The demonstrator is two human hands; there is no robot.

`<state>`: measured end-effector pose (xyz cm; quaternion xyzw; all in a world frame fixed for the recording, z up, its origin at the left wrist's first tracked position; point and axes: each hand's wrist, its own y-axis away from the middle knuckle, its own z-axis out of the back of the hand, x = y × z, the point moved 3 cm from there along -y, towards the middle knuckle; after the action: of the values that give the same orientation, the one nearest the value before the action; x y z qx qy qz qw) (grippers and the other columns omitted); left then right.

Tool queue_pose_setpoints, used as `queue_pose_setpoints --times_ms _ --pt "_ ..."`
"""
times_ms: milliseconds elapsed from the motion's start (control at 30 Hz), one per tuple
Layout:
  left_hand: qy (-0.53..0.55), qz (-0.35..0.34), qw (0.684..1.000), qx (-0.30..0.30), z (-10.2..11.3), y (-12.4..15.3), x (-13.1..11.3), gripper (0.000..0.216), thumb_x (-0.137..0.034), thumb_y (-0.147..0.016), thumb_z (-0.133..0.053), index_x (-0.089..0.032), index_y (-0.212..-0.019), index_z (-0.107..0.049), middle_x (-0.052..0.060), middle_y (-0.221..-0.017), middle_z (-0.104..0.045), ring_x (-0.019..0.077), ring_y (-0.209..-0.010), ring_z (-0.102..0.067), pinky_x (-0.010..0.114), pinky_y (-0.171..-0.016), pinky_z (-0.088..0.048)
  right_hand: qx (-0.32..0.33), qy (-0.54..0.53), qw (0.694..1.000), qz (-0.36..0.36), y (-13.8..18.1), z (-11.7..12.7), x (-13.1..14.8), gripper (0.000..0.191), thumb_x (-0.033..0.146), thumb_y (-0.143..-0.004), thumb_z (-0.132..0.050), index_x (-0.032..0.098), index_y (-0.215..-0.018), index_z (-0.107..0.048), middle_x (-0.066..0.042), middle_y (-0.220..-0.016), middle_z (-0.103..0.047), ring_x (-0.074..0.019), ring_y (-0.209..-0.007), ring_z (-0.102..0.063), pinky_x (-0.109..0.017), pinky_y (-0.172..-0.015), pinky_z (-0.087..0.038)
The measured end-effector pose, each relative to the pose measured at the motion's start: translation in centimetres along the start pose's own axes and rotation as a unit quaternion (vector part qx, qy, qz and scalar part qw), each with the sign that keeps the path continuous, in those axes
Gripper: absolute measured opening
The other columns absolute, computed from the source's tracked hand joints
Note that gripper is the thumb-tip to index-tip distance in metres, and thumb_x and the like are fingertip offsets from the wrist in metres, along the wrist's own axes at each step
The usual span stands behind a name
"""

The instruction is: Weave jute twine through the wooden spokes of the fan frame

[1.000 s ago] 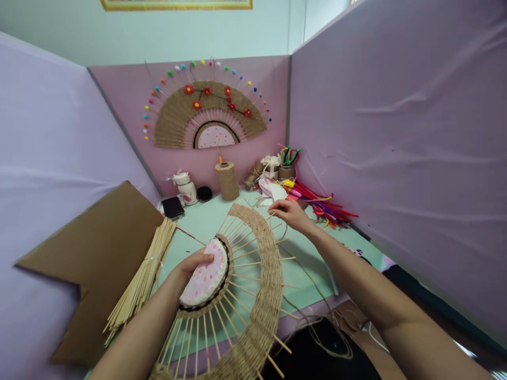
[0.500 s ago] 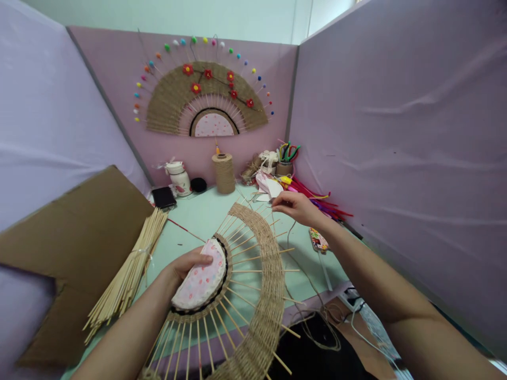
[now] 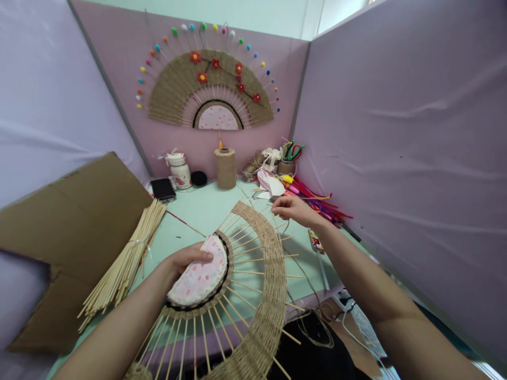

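A half-woven fan [image 3: 273, 274] of bamboo sticks and jute twine lies in front of me on the green table. My left hand [image 3: 182, 260] grips its pink flowered centre piece [image 3: 200, 277], thumb on top. At the far end of the woven band, my right hand [image 3: 292, 208] pinches something thin, probably the twine, among the stick tips. A loose strand of twine [image 3: 307, 287] trails from there to the table's near edge.
A bundle of bamboo sticks [image 3: 127, 258] and a brown cardboard sheet [image 3: 67, 221] lie at left. A twine spool [image 3: 226, 168], a jar [image 3: 179, 170], a black phone [image 3: 161, 188] and coloured pipe cleaners [image 3: 317, 200] stand at the back. A finished fan [image 3: 209, 89] hangs on the wall.
My right hand has stayed pinched at the far end of the woven band. My left hand keeps its hold on the centre piece. The view has tilted and shifted.
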<state>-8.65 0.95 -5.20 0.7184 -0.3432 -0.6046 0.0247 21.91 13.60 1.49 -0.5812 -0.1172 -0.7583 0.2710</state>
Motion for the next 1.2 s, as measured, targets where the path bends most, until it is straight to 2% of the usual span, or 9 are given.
queue_pose_setpoints --times_ms 100,267,433,567,700,767,900,1000,1200 --pt "0.007 -0.007 1.0 0.013 0.3 -0.1 0.2 0.027 -0.025 -0.059 -0.078 -0.019 -0.084 -0.07 0.008 -0.078 -0.075 0.0221 -0.063 -0.064 0.033 -0.06 -0.048 -0.058 -0.009 0.998 0.003 0.2 -0.5 -0.1 0.03 0.043 -0.068 -0.075 0.016 -0.072 -0.061 0.005 -0.053 -0.049 -0.0063 -0.047 -0.04 -0.021 -0.043 -0.029" --pt "0.016 -0.015 1.0 0.022 0.9 -0.1 0.5 0.029 -0.024 -0.062 -0.077 -0.018 -0.09 -0.071 0.011 -0.081 -0.074 0.0234 -0.066 -0.066 0.035 -0.063 -0.05 -0.125 -0.029 0.992 -0.006 0.7 -1.3 0.3 0.031 0.043 -0.064 -0.074 0.018 -0.068 -0.056 0.006 -0.055 -0.047 -0.0063 -0.048 -0.039 -0.021 -0.044 -0.034" --pt "0.016 -0.018 0.999 0.025 1.0 0.0 0.5 0.034 -0.024 -0.062 -0.077 -0.017 -0.094 -0.07 0.011 -0.082 -0.074 0.0242 -0.066 -0.066 0.035 -0.062 -0.049 -0.097 -0.048 0.992 -0.057 0.9 -2.1 -0.1 0.029 0.043 -0.065 -0.069 0.018 -0.071 -0.057 0.006 -0.055 -0.045 -0.0056 -0.048 -0.037 -0.019 -0.044 -0.033" --pt "0.01 -0.015 0.999 0.032 0.7 0.0 0.3 0.029 -0.025 -0.061 -0.077 -0.015 -0.088 -0.071 0.011 -0.08 -0.074 0.0224 -0.063 -0.065 0.034 -0.061 -0.049 -0.088 -0.014 0.994 -0.061 0.3 -2.6 -0.5 0.026 0.042 -0.067 -0.068 0.017 -0.071 -0.059 0.006 -0.052 -0.046 -0.0059 -0.046 -0.035 -0.019 -0.043 -0.029" --pt "0.01 -0.016 0.999 0.037 0.5 0.1 0.2 0.028 -0.024 -0.062 -0.076 -0.017 -0.089 -0.071 0.009 -0.081 -0.075 0.0223 -0.064 -0.064 0.033 -0.061 -0.049 -0.107 0.061 0.992 -0.007 -0.5 -2.9 0.0 0.024 0.04 -0.067 -0.068 0.016 -0.066 -0.061 0.001 -0.06 -0.058 -0.0093 -0.052 -0.045 -0.023 -0.05 -0.035" --pt "0.009 -0.016 0.999 0.034 0.5 0.2 0.3 0.027 -0.024 -0.062 -0.076 -0.018 -0.088 -0.071 0.009 -0.08 -0.075 0.0226 -0.064 -0.064 0.034 -0.062 -0.049 -0.141 0.104 0.984 0.033 -0.6 -2.7 0.4 0.026 0.041 -0.068 -0.069 0.017 -0.062 -0.06 0.0 -0.061 -0.059 -0.0112 -0.055 -0.047 -0.025 -0.053 -0.035" --pt "0.02 -0.021 0.999 0.039 0.6 0.1 0.5 0.026 -0.023 -0.063 -0.077 -0.018 -0.088 -0.07 0.01 -0.08 -0.074 0.0243 -0.067 -0.064 0.035 -0.064 -0.048 -0.201 0.224 0.94 0.158 -0.2 -1.7 1.6 0.029 0.043 -0.076 -0.068 0.02 -0.063 -0.059 -0.002 -0.063 -0.059 -0.0143 -0.059 -0.048 -0.027 -0.056 -0.036" --pt "0.025 -0.022 0.998 0.049 0.4 0.1 0.5 0.026 -0.023 -0.064 -0.076 -0.018 -0.089 -0.07 0.01 -0.083 -0.075 0.0241 -0.068 -0.065 0.036 -0.066 -0.049 -0.183 0.274 0.92 0.213 0.0 -1.0 2.1 0.027 0.044 -0.081 -0.065 0.02 -0.068 -0.06 -0.004 -0.069 -0.061 -0.016 -0.064 -0.051 -0.029 -0.062 -0.039" --pt "0.035 -0.019 0.997 0.06 0.4 0.0 0.6 0.027 -0.022 -0.065 -0.076 -0.018 -0.091 -0.07 0.011 -0.082 -0.074 0.0245 -0.067 -0.065 0.037 -0.065 -0.048 -0.151 0.356 0.889 0.248 -0.2 0.0 3.1 0.034 0.052 -0.08 -0.066 0.021 -0.069 -0.058 -0.003 -0.067 -0.057 -0.0159 -0.063 -0.049 -0.029 -0.062 -0.038"
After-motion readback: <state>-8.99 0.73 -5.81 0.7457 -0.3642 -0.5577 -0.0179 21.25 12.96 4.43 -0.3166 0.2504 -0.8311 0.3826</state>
